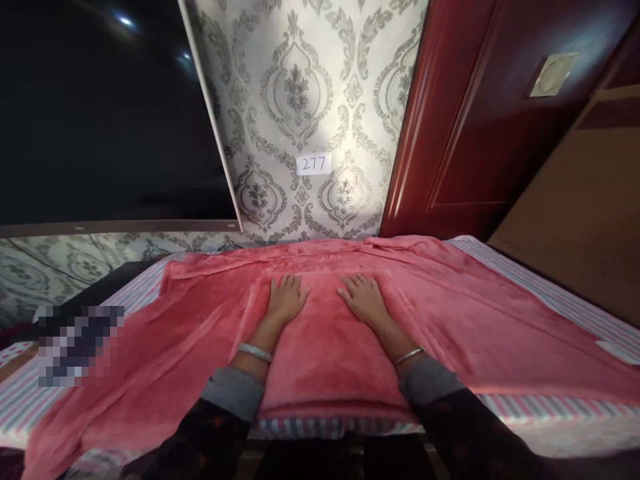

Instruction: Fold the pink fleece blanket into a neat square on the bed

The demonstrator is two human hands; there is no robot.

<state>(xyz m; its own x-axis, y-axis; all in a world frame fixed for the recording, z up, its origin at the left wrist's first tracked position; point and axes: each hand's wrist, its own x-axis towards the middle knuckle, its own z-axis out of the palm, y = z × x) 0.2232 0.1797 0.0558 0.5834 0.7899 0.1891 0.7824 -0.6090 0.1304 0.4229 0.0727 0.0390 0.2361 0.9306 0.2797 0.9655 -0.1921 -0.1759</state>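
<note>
A plush pink garment or blanket [330, 347] is spread wide over a striped cloth, with a raised rectangular panel in its middle and long parts reaching out to both sides. My left hand [287, 299] lies flat on the panel's far left part, fingers spread. Opposite it, my right hand [364, 300] rests palm down near the far right corner, its fingers also apart. Neither hand grips the fabric. Each wrist wears a bangle.
The striped cloth [537, 408] covers the surface beneath. A large dark screen [105, 113] hangs at the back left. Patterned wallpaper bears a paper label [314, 164] reading 277. A red-brown wood panel [465, 113] and a brown board [580, 213] stand at right. A blurred patch covers something at left.
</note>
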